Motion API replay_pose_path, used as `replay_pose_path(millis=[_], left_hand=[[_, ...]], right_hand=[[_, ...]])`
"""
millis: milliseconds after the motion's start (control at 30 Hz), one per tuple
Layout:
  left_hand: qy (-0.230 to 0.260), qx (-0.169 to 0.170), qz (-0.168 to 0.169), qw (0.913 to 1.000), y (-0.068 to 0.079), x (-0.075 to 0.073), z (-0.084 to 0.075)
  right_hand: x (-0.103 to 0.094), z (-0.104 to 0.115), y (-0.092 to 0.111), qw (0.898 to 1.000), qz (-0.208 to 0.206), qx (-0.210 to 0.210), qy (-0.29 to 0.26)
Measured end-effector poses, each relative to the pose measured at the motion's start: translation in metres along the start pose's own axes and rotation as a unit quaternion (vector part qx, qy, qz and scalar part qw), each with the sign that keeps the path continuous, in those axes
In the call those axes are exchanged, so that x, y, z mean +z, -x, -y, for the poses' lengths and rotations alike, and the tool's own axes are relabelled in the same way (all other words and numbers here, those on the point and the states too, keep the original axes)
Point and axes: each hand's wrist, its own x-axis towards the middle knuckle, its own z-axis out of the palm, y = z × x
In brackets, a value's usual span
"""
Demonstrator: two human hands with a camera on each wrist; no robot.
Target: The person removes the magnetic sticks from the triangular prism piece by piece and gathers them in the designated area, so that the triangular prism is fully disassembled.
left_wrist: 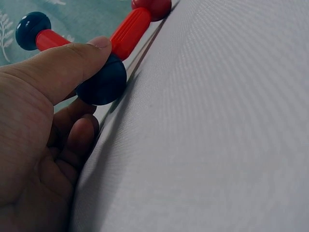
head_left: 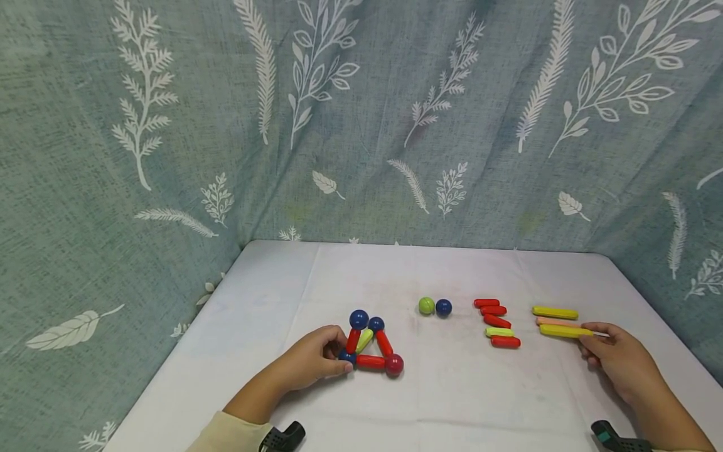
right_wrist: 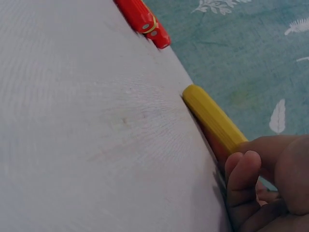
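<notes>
Head view, frame: the ball-and-rod frame [head_left: 366, 339] sits toward the left edge of the surface [head_left: 463, 402]; the left hand [head_left: 316, 353] pinches its corner blue ball [head_left: 348, 357]
Head view, rods: toward the right edge the right hand [head_left: 618, 359] pinches the nearest yellow rod [head_left: 562, 330]; an orange rod [head_left: 550, 321] lies just beyond
Left wrist, ball: thumb on top; a light, steady hold should spare the joints
Right wrist, rod: gripped by one end; best lifted clear of its neighbour

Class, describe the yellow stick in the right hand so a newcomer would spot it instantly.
Start at the white table and look right, past the short red sticks, to the right hand. It pinches one end of a long yellow stick, nearer the person than the pale orange stick and the other yellow stick.
</notes>
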Motion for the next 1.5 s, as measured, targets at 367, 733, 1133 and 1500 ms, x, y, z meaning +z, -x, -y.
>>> replay_pose_path(millis=[367, 733, 1133, 1500], left_hand=[[-0.001, 0.011, 0.002, 0.9999, -0.001, 0.001, 0.001], [-0.009, 0.018, 0.001, 0.9998, 0.001, -0.002, 0.000], [0.002, 0.016, 0.003, 0.9999, 0.000, 0.001, 0.000], [-0.002, 0.012, 0.001, 0.9999, 0.000, -0.001, 0.001]], right_hand=[[0.003, -0.003, -0.005, 0.999, -0.021, 0.025, 0.020], [0.009, 0.001, -0.004, 0.998, -0.027, 0.051, 0.033], [0.005, 0.012, 0.008, 0.997, -0.072, 0.033, 0.022], [0.054, 0.071, 0.042, 0.997, 0.013, -0.071, 0.041]])
